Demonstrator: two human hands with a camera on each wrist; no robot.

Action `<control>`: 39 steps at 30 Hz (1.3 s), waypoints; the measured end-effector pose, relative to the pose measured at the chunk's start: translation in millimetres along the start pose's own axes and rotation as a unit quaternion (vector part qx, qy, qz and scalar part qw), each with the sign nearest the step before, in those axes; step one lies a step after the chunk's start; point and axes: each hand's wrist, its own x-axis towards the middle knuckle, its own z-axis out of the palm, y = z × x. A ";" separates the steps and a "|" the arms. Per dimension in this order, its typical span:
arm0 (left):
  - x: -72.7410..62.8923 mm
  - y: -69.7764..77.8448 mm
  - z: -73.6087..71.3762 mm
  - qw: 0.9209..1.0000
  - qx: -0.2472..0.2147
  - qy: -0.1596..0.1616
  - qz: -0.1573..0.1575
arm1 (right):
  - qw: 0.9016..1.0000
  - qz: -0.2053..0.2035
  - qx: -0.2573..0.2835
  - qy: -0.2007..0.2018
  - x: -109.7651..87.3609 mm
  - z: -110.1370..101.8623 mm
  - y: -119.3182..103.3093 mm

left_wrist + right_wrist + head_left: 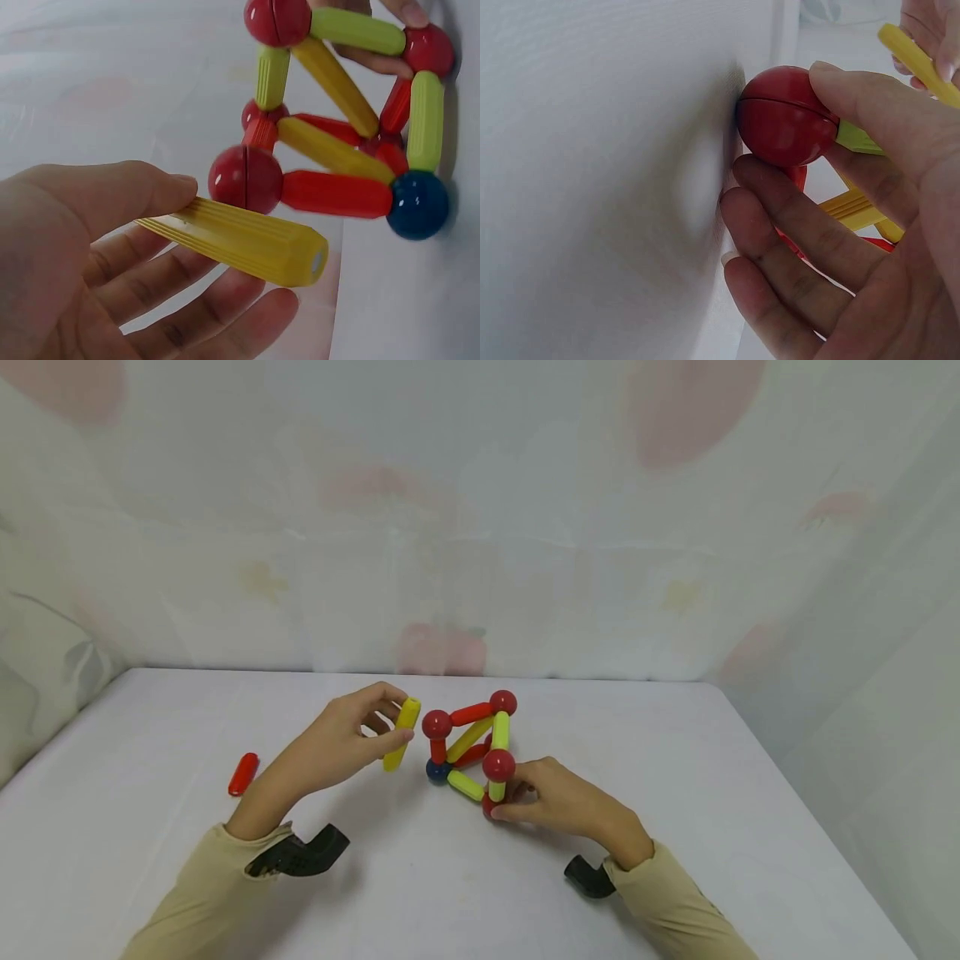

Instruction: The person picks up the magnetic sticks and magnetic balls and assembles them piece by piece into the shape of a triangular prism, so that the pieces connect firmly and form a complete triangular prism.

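My left hand pinches a yellow building rod between thumb and fingers, just left of a frame built of balls and rods. A small silvery disc sits in the rod's end in the left wrist view. The frame joins red balls and one blue ball with red, light green and yellow rods, some slanting across it. My right hand holds the red ball at the frame's near lower corner, with thumb and fingers about it. Part of that ball is hidden by the fingers in the head view.
A loose red rod lies on the white table, left of my left forearm. Black wrist mounts stick out from both sleeves. Behind the table's far edge hangs a pale printed curtain.
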 end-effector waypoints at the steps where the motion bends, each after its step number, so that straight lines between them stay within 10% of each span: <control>1: -0.3 2.1 2.0 1.000 0.000 0.002 0.000 | 1.000 0.000 0.000 0.000 0.1 0.1 0.0; 15: -8.0 19.1 36.4 0.995 -0.031 0.028 0.095 | 1.000 -0.004 0.004 0.003 -1.1 1.5 2.0; 39: -5.3 16.6 66.7 0.994 -0.070 -0.015 0.086 | 1.000 -0.019 0.014 0.002 -0.6 1.7 1.2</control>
